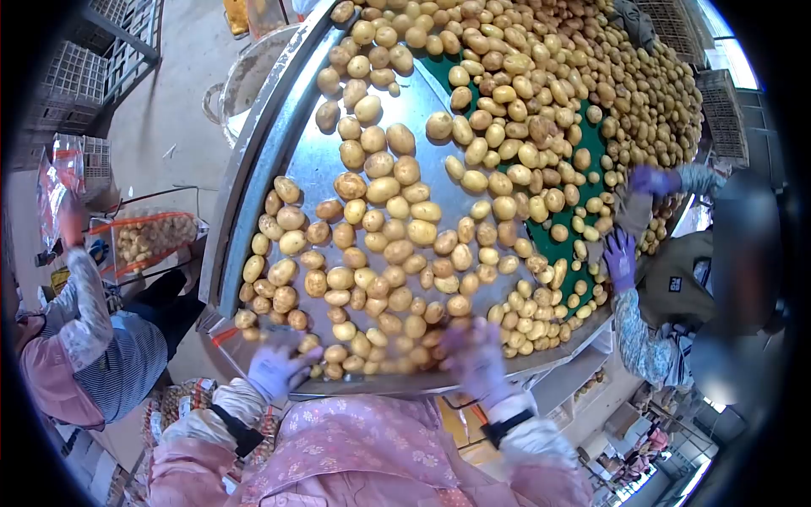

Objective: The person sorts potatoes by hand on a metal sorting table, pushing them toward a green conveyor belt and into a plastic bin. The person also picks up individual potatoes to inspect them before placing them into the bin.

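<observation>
Metal desk (414, 97) carries potatoes (397, 252) just beyond the loosely spread left hand (279, 370) and the right hand (477, 363), whose grip is too blurred to tell; likely firm, bruisable, best cupped around the middle.

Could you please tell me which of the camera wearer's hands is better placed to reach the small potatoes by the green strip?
Probably the right hand: though blurred, it is visibly just beside those small potatoes. The left hand is much farther away, with many other potatoes between.
</observation>
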`<state>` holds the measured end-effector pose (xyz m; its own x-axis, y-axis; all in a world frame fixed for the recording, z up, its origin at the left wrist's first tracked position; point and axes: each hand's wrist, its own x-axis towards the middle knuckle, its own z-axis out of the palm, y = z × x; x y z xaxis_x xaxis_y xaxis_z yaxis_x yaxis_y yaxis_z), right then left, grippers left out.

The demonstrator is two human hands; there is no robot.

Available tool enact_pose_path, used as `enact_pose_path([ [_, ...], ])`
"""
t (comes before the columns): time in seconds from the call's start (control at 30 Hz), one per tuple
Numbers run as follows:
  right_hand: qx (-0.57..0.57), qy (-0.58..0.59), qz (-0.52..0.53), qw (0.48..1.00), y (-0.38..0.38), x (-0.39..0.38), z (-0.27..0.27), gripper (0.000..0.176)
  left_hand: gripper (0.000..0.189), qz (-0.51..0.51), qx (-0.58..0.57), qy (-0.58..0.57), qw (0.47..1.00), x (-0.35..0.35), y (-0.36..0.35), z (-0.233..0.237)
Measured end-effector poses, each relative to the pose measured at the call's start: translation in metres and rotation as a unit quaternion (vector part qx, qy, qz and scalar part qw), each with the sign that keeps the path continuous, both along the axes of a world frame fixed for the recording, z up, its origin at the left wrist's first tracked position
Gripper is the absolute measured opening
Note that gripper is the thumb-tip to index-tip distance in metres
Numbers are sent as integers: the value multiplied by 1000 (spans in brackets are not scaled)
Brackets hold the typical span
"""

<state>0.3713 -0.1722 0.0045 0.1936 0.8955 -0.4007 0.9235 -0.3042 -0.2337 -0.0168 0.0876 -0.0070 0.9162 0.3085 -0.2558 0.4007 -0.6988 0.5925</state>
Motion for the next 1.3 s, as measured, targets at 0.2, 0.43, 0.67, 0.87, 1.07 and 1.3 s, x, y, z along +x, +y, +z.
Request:
enact_pose_path([
  [0.2,214,-191,-326,901,102,76,-71,77,37,227,117,-120,959,88,48,6],
  [0.43,88,17,-12,996,134,-73,-24,59,53,30,154,-105,982,189,55,-17],
  [0.67,238,-58,18,969,136,121,-54,69,51,-11,35,-41,998,47,26,4],
  [0.87,170,-171,-179,954,327,100,-45,71,49,242,98,-185,947,214,159,-13],
  [1.07,126,-22,66,990,191,-7,-39,65,63,127,150,-68,978,232,136,-26],
  [1.3,37,-2,-196,980,-31,53,-22,78,63,148,114,8,982,101,20,-11],
])
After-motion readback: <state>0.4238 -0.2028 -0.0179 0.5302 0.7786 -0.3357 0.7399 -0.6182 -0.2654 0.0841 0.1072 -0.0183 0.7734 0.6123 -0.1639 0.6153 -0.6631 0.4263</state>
